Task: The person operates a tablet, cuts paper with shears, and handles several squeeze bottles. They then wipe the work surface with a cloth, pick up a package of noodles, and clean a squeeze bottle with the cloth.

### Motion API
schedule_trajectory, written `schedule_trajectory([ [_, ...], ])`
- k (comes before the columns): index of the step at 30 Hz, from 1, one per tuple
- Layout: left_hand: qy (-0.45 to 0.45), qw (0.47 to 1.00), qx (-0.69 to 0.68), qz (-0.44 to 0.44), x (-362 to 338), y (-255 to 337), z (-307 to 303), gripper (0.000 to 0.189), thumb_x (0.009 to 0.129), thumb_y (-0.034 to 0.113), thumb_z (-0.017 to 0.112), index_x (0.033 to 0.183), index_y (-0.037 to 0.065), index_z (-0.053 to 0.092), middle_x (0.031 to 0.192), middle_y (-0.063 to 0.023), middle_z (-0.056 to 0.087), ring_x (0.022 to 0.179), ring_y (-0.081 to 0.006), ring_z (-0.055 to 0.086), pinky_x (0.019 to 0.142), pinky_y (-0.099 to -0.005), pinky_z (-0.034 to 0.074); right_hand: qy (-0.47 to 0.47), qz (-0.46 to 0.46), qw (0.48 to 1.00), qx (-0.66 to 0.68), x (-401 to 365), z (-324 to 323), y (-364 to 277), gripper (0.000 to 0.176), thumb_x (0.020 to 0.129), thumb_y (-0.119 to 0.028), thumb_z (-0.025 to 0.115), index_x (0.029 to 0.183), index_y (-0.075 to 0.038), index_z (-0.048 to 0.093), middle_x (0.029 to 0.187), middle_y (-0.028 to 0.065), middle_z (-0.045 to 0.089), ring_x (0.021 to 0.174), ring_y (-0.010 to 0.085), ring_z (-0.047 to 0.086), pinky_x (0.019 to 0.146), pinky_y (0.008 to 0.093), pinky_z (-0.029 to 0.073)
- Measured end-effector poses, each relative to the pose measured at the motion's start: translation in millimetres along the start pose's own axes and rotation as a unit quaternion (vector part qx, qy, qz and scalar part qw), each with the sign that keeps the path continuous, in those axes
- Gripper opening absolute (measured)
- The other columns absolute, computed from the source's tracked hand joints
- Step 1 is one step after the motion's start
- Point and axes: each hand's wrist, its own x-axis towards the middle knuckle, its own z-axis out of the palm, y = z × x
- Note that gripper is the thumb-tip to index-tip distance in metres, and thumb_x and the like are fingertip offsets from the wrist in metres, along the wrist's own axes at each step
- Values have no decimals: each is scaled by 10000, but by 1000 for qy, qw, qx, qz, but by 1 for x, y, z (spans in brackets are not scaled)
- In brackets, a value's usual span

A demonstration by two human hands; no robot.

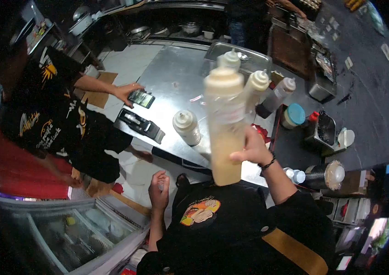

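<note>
My right hand [254, 149] is wrapped round a large squeeze bottle [225, 142] about half full of pale sauce, raised close to the camera above the steel table. My left hand [159, 190] hangs low in front of my body, away from the table, its fingers curled in; whether it holds something small does not show. On the table edge, left of the raised bottle, stands a white-topped squeeze bottle [186, 127]. Behind the raised one are more squeeze bottles: one with cream sauce [256, 87] and one with dark sauce [277, 97].
Across the steel table [167, 78], a co-worker's hand [128, 94] holds a phone [142, 98] above a black tape-dispenser-like device [140, 124]. A steel tray [213, 51] lies at the back. A blue-lidded jar [294, 114] stands right. A glass-topped freezer [66, 233] is lower left.
</note>
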Motion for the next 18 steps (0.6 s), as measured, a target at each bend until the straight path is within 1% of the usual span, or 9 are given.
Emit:
schedule_trajectory([
  [2,12,989,-130,72,15,59,6,308,853,176,575,1102,10,502,910,-92,577,817,-161,549,738,-286,438,-30,-40,992,-117,-4,12,-4,669,606,-333,789,1135,-32,513,1056,79,573,965,168,553,854,315,433],
  [3,11,975,-195,102,20,88,9,324,854,194,580,1101,0,500,937,-100,574,837,-166,544,755,-288,431,-47,-29,988,-143,-7,18,-7,749,567,-362,809,1156,-15,504,1091,97,578,1026,202,546,917,330,405],
  [4,-6,950,-289,119,26,114,11,439,811,322,655,1057,-6,499,1000,-102,531,903,-177,513,803,-301,405,-48,-51,987,-146,-12,26,-3,758,563,-363,804,1162,-12,499,1077,111,578,1014,221,558,898,333,418],
  [7,-6,926,-360,109,37,151,20,634,650,490,755,979,16,492,994,-54,476,958,-156,460,854,-293,361,-42,-60,979,-190,-31,40,3,741,568,-384,782,1137,-4,497,1000,155,585,909,260,586,815,334,456],
  [10,-108,919,-365,105,56,154,24,636,621,452,789,984,20,495,1002,-43,483,958,-153,471,857,-290,368,-13,-68,980,-185,-46,48,5,757,564,-390,780,1147,-3,491,1007,166,584,913,273,587,820,338,457],
  [14,-229,864,-445,57,74,163,33,603,588,337,840,980,30,499,962,-16,504,938,-147,515,848,-299,412,25,-21,990,-139,-62,49,0,769,561,-380,785,1165,-8,487,1031,136,594,948,248,581,852,340,447],
  [16,-302,823,-482,11,85,172,31,519,602,276,841,916,48,496,938,-9,512,926,-147,523,837,-305,424,26,12,996,-85,-63,52,-3,788,559,-366,792,1191,-12,481,1067,111,595,985,224,566,891,344,429],
  [17,-325,801,-503,5,93,171,33,429,628,234,828,809,72,474,894,-1,501,856,-125,508,777,-276,418,27,28,998,-41,-64,54,-3,792,559,-361,793,1194,-8,480,1076,115,593,990,219,565,893,342,430],
  [18,-339,805,-483,57,101,171,36,414,638,208,821,732,96,433,855,5,479,775,-100,470,707,-234,386,28,47,998,-1,-65,57,-2,795,559,-355,795,1198,-4,479,1085,120,590,995,213,563,895,340,430],
])
